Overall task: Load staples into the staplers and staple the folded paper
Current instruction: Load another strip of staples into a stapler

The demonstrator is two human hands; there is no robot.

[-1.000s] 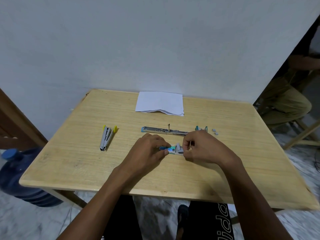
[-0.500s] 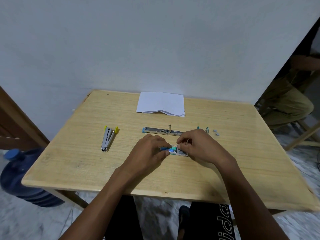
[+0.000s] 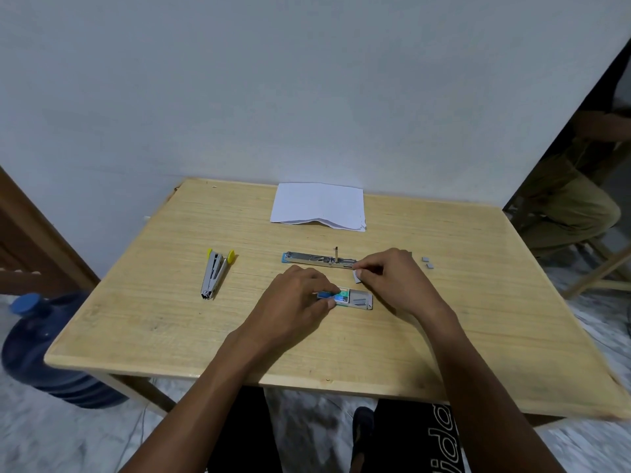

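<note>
Grey metal staple strip (image 3: 356, 276), surely light and brittle, is pinched edgewise by the right hand (image 3: 392, 279) beside the opened steel stapler (image 3: 316, 260), the blue cardboard staple box (image 3: 351, 297) gripped by the left hand (image 3: 298, 297).

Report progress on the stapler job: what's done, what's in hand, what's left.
Done: the blue stapler lies opened flat, and the staple box is open. In hand: the left hand holds the box while the right hand pinches a staple strip beside the stapler. Left: seat that strip, close up, probably load the yellow stapler lying apart, then staple the folded paper at the far edge.
</note>
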